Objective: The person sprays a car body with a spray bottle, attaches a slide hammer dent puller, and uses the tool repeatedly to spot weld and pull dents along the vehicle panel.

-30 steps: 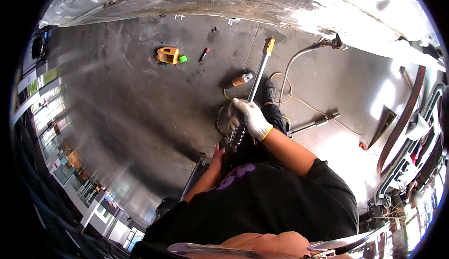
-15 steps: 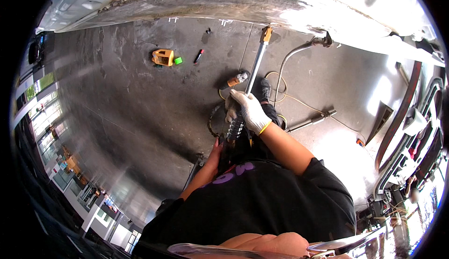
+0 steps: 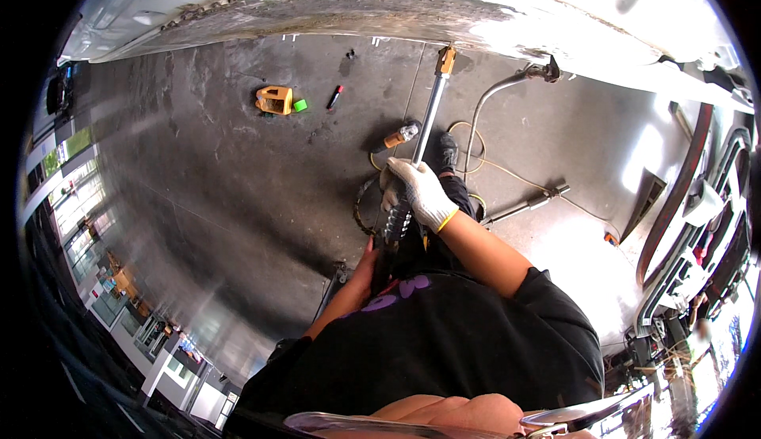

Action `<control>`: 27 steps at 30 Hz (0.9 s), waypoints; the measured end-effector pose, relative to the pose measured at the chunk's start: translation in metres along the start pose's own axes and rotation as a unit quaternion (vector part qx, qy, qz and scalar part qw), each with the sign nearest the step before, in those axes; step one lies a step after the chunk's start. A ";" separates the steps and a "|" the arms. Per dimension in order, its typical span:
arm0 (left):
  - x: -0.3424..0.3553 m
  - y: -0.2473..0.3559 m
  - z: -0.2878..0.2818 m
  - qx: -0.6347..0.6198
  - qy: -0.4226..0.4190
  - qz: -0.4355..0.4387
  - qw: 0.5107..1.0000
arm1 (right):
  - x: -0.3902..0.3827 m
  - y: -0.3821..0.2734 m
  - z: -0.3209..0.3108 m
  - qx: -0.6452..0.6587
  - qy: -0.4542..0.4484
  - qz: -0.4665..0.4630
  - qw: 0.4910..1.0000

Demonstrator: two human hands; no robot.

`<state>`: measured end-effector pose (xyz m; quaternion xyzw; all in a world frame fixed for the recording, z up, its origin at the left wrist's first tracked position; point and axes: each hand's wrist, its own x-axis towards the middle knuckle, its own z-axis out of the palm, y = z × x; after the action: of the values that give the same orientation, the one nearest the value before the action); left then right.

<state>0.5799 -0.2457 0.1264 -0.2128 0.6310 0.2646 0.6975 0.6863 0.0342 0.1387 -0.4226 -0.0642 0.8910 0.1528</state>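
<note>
A long tool (image 3: 430, 115) runs from my body up to the lower edge of a vehicle panel (image 3: 333, 19). Its shaft is a silver tube, its far end an orange tip (image 3: 447, 61) at the panel's edge, its near part black with a ribbed silver section (image 3: 399, 218). My right hand (image 3: 420, 191), in a white knit glove with grey on the finger side, is closed around it where tube meets ribbed part. Bare, my left hand (image 3: 365, 268) grips the black near end; most of its fingers are hidden behind it.
On the concrete floor lie an orange corded power tool (image 3: 396, 136), an orange-yellow case (image 3: 274, 100), a green block (image 3: 300, 106) and a red-and-black marker (image 3: 336, 96). A bent metal bar (image 3: 482, 106), a cable (image 3: 515, 170) and a metal rod (image 3: 527, 205) are right of my foot (image 3: 448, 152).
The tool's orange tip and my gloved right hand have shifted very slightly left. Both hands keep their hold.
</note>
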 end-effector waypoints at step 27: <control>0.059 -0.090 -0.129 0.015 0.053 0.055 0.997 | 0.011 0.132 -0.057 -0.206 -0.129 0.119 0.963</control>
<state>0.5418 -0.3907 0.0499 -0.1810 0.6818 0.2813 0.6506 0.6952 -0.0879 0.0625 -0.3312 -0.2150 0.9171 -0.0544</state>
